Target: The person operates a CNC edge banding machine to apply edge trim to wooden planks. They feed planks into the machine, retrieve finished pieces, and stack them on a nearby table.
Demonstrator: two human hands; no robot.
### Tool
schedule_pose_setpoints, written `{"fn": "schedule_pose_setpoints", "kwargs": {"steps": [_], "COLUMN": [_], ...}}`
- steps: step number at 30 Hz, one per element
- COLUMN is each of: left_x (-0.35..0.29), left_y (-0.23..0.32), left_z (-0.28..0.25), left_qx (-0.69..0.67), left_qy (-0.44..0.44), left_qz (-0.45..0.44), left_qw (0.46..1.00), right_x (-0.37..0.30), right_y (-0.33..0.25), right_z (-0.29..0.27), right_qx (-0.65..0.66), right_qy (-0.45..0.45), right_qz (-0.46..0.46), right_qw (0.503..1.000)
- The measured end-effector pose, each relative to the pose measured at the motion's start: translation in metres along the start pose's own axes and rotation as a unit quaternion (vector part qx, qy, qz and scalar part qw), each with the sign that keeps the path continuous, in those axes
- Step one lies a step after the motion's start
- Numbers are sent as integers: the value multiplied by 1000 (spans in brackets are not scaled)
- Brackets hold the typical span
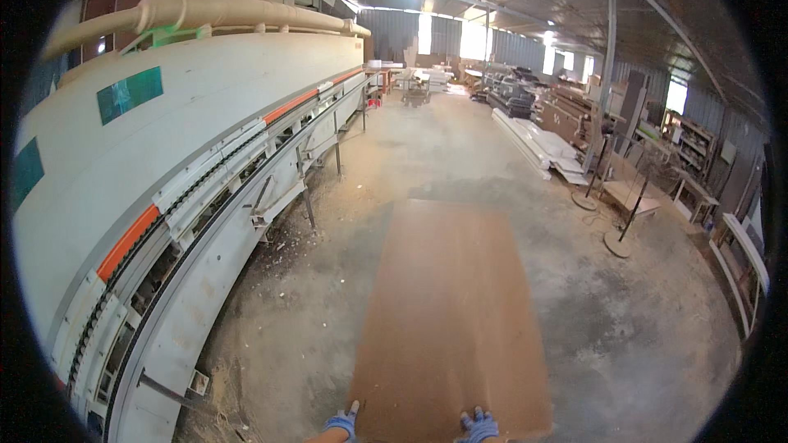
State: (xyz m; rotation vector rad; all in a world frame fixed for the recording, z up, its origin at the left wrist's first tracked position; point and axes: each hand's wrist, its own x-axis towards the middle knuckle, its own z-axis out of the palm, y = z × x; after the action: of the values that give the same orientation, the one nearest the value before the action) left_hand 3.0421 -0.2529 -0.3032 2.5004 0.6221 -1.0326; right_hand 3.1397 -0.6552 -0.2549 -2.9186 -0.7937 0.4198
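Note:
A long brown board (455,303) stretches away from me, flat side up, its near end at the lower edge. My left hand (341,421), in a blue and grey work glove, is at the board's left edge close to the near end. Its visible fingers are stretched out, one pointing forward along the edge. On the upper face, right of the middle, rests my right hand (479,426) in a matching glove, fingers spread. Neither hand visibly wraps around anything. What supports the board is hidden beneath it.
A long white machine (222,74) with an orange-marked chain track and side rail (205,279) runs along the left. Sawdust and scraps litter the concrete floor (304,312). White panels (538,143), stacked boards (566,111) and thin metal stands (630,213) line the right.

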Motion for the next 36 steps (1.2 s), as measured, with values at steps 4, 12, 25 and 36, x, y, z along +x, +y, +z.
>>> {"fn": "schedule_pose_setpoints", "kwargs": {"steps": [4,12,25,36], "left_x": [100,307,584,854], "left_y": [58,128,228,309], "left_z": [-78,-227,-519,-775], "left_qx": [47,-328,-243,-65], "left_qy": [-4,246,136,19], "left_qz": [23,-20,-108,-37], "left_qw": [999,912,954,997], "right_x": [120,346,763,1134], "right_y": [81,214,323,466], "right_z": [-55,-181,-279,-313], "right_qx": [75,174,170,249], "right_qy": [-58,-28,-7,36], "right_qz": [266,530,503,478], "right_qw": [959,830,847,842]}}
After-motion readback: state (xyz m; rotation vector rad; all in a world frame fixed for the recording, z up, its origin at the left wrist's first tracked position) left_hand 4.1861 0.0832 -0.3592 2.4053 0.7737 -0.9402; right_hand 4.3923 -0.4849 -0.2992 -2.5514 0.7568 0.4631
